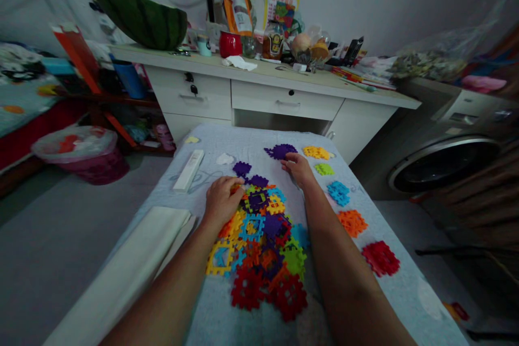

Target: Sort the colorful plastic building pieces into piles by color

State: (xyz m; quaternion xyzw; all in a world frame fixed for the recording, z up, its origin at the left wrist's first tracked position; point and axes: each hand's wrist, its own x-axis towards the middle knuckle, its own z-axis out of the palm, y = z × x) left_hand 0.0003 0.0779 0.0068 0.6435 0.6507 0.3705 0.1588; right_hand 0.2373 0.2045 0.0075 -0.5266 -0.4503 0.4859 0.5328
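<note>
A heap of interlocking plastic pieces [263,243] in red, yellow, blue, purple, orange and green lies in the middle of a light blue cloth-covered table [227,140]. My left hand [222,198] rests on the heap's far left edge, fingers curled round a small orange piece. My right hand [299,168] reaches further out, its fingertips on a purple stack [280,151]. Sorted stacks lie along the right: yellow [317,152], green [324,169], blue [338,192], orange [352,222], red [380,258]. Loose purple pieces [242,168] sit between my hands.
A white rectangular box [188,170] and a folded white cloth [133,259] lie on the table's left side. Beyond stands a white desk [284,94] with a red mug, jars and a watermelon half [141,19]. A washing machine [441,165] is at right, a pink bin [81,154] at left.
</note>
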